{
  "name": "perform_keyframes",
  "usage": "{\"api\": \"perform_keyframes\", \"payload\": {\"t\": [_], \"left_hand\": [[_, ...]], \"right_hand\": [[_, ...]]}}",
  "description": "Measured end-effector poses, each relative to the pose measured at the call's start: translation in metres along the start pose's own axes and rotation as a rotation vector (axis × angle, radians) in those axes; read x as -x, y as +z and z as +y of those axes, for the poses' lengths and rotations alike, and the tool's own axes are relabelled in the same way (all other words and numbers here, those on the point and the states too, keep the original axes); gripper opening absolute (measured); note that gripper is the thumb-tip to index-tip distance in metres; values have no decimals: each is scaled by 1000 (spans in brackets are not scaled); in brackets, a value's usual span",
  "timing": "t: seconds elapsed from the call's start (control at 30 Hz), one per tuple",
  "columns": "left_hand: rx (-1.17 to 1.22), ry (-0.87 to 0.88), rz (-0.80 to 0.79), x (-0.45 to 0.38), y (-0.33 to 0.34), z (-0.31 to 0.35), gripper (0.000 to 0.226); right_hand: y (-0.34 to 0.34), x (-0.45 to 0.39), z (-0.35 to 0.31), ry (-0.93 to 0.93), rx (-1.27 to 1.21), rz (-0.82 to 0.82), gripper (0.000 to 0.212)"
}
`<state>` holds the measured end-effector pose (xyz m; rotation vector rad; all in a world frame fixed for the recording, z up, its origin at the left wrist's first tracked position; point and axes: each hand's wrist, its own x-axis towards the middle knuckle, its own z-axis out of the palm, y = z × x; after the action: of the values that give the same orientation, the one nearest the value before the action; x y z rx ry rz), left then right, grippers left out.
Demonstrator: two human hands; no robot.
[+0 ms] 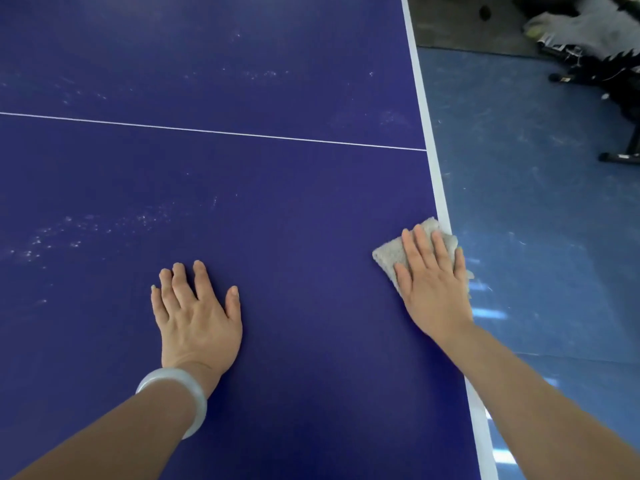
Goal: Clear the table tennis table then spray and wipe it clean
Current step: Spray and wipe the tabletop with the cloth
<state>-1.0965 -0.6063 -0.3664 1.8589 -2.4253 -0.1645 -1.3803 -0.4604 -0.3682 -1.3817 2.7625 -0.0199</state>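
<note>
The dark blue table tennis table (242, 188) fills most of the view, with a thin white centre line and a white border along its right edge. My right hand (433, 285) presses flat, fingers straight, on a folded grey cloth (389, 252) lying at that right edge. My left hand (197, 313) rests flat on the bare surface near the middle, fingers spread, a pale bangle on its wrist. Whitish speckled streaks (104, 226) show on the surface to the left and farther back.
Blue floor (519, 202) lies beyond the table's right edge. At the top right stands black equipment (609, 81) with pale fabric draped on it.
</note>
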Motion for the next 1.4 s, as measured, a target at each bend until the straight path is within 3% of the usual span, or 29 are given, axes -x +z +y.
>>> {"api": "perform_keyframes", "payload": {"t": [0.07, 0.13, 0.27, 0.37, 0.47, 0.57, 0.63, 0.87, 1.0, 1.1, 1.17, 1.23, 1.3, 1.4], "left_hand": [[-6, 0, -2, -1, 1, 1, 78], [-12, 0, -14, -3, 1, 0, 76], [-16, -2, -22, -3, 4, -3, 74], [-6, 1, -17, -2, 5, -4, 73], [3, 8, -17, -2, 4, -3, 74], [8, 15, -31, -2, 3, -3, 73], [5, 19, -37, -2, 4, -4, 73], [-34, 25, -53, -2, 1, -3, 74], [60, 32, -61, -1, -2, -7, 72], [295, 102, -101, -3, -8, -23, 64], [496, 185, -143, 0, -18, -52, 59], [497, 228, -77, 5, -25, -98, 58], [336, 163, 46, 3, -30, -153, 60], [200, -131, 80, -18, -37, -219, 68]], "right_hand": [[-1, -48, -19, 111, -73, -27, 59], [-3, -78, -53, 106, -129, -68, 59], [1, -46, -123, -251, -88, -68, 60], [7, 14, -111, -421, -37, -48, 61], [9, 40, -51, -291, -2, -38, 59], [3, 57, -8, 79, 3, -30, 66], [2, 77, -16, 235, -35, -14, 68], [8, 104, -140, -47, -33, -38, 60], [11, 59, -179, -32, -17, -34, 62], [15, 44, -194, 7, -34, -32, 62], [16, 44, -197, 25, -24, -33, 63], [16, 46, -198, 58, -8, -39, 63], [14, 51, -210, 133, -33, -54, 64], [13, 64, -254, 126, -22, -9, 61]]}}
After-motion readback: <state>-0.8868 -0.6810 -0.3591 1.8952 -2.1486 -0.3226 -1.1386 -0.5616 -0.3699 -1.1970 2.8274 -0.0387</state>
